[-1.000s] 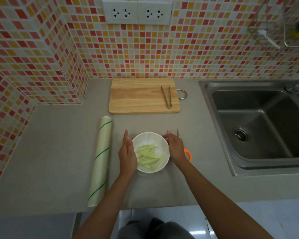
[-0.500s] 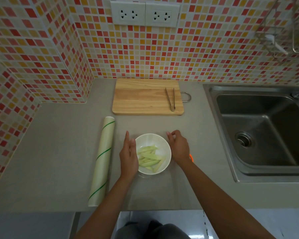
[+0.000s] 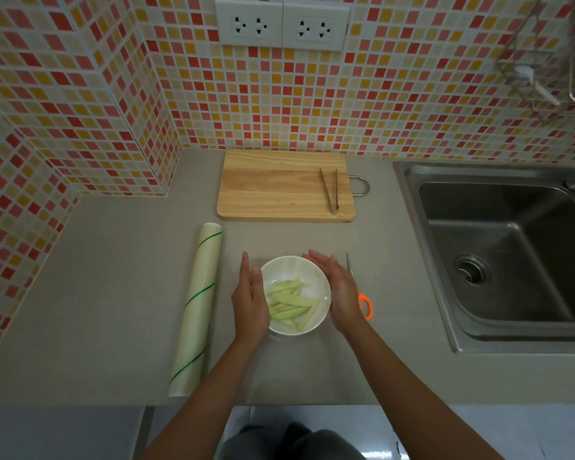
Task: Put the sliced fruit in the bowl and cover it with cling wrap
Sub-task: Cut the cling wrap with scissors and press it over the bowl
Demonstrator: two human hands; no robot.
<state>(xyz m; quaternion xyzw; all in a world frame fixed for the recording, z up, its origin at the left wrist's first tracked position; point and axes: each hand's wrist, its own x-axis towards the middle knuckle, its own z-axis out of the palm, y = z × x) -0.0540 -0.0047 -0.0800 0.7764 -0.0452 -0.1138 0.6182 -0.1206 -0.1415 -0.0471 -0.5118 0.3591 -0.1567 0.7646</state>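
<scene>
Fruit slices [image 3: 291, 302] lay in the white bowl [image 3: 287, 265] on the counter [image 3: 113, 293], with the left hand [image 3: 249, 302] and right hand [image 3: 337, 288] flat and open against its sides. Likely rigid, breakable and smooth; best cupped low. No readable writing showed on the wrap roll [image 3: 198, 307].

A home kitchen: a grey countertop [image 3: 113, 293] backed by a red-and-yellow mosaic tile wall [image 3: 395, 104], a stainless steel sink [image 3: 498, 254] set in, a wooden cutting board [image 3: 273, 187], and twin wall sockets [image 3: 283, 24]
</scene>
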